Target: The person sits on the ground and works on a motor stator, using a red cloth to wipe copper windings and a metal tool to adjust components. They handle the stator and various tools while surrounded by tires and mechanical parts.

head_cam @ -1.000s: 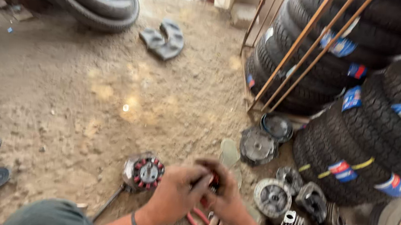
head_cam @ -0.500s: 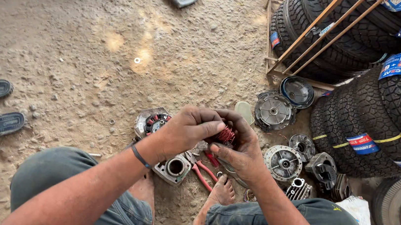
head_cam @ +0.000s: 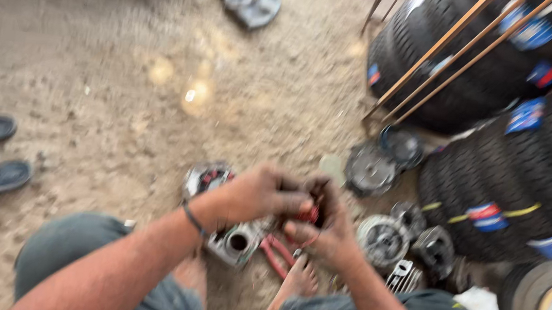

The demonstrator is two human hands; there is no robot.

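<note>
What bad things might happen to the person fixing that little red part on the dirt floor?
Both hands, left hand and right hand, pinch the small red part above loose sandy ground; if dropped, it could get gritty. The bare foot lies beside the red-handled pliers and grey metal engine block, so it might get scraped.

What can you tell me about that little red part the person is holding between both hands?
The small red part is mostly hidden and blurred, so only a patch of red with some dark bits shows. It looks like a small engine component, though its exact shape cannot be told. The left hand covers it from above and the right hand cups it from below, fingers closed around it. It is held off the ground, above the red-handled pliers lying by the person's bare foot.
</note>
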